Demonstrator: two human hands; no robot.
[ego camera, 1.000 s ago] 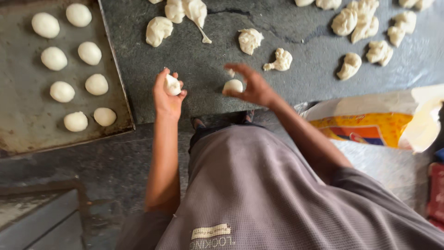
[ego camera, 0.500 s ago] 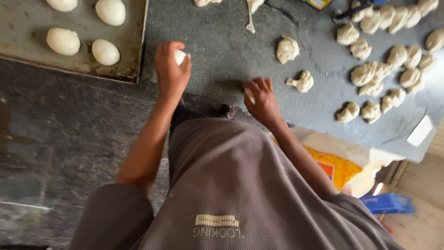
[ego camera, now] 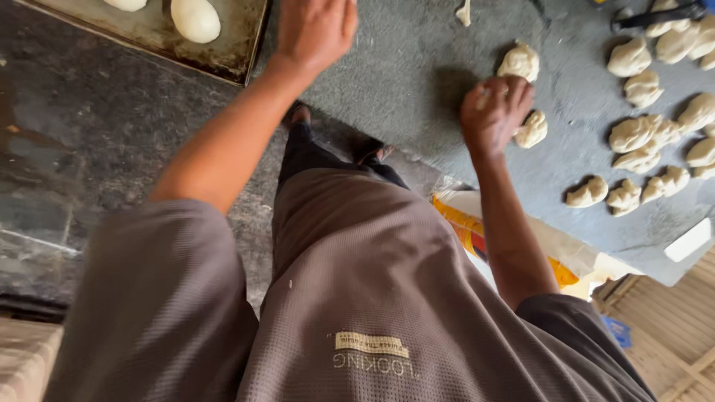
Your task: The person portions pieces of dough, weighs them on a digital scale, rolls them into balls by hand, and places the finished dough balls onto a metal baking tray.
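A dark stone work surface (ego camera: 417, 82) fills the view, with dark stone flooring to the left and a wooden lattice at the lower right corner. The person's grey waffle-knit shirt (ego camera: 357, 298) takes up the lower half, both bare arms stretched forward over the slab. At the upper left sits a worn metal baking tray (ego camera: 238, 52) holding smooth, rounded dough balls (ego camera: 195, 18), its corner close to the slab's edge. Beside the person's right leg stands an open sack (ego camera: 514, 238), white with orange print.

The left hand (ego camera: 314, 28) reaches between tray and slab, seen from the back with fingers curled; whether it holds anything cannot be told. The right hand (ego camera: 494, 112) is cupped, fingers curled down, pressing a piece of dough (ego camera: 484, 95) against the slab, just beside two rough lumps (ego camera: 520, 61) (ego camera: 532, 129). Farther right lie many more uneven lumps (ego camera: 633, 134), with a white scraper (ego camera: 689, 240) near the slab's edge.

The likely risks: the cupped hand, working so close to the neighbouring lumps, could merge dough with them; the scraper could be knocked off the edge; and the tray could be nudged by the left arm.
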